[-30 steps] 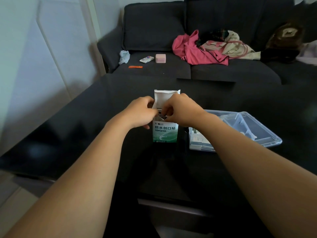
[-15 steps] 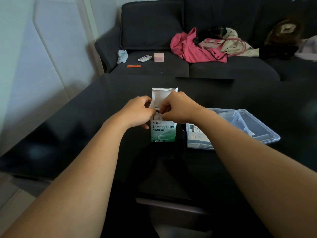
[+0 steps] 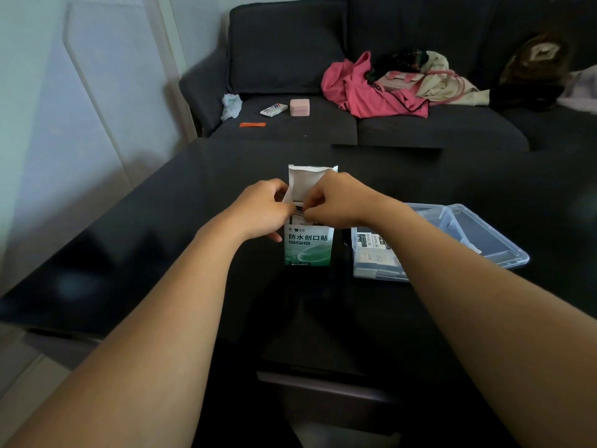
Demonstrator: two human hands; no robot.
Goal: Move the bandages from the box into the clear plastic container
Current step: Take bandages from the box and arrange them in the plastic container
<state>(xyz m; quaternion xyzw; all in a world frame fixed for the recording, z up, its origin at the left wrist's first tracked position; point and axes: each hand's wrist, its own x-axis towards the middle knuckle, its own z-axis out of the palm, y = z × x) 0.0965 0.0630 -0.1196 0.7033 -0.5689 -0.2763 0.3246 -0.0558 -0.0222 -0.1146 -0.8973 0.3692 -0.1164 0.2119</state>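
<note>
A white and green bandage box stands upright on the black table, its top flap raised. My left hand grips the box's upper left side. My right hand is at the box's open mouth, fingertips pinched on the bandages that stick out of it. To the right lies the clear plastic container with its hinged lid folded open. Several bandage packs lie in its near left part. My right forearm hides part of the container.
The black table reaches to a dark grey sofa behind. On the sofa lie pink clothing, a pink case, a small packet, an orange strip and a white wad. A white wall runs along the left.
My hands and the box have stayed almost in place. My right fingers have closed a little tighter on the bandages at the box mouth.
</note>
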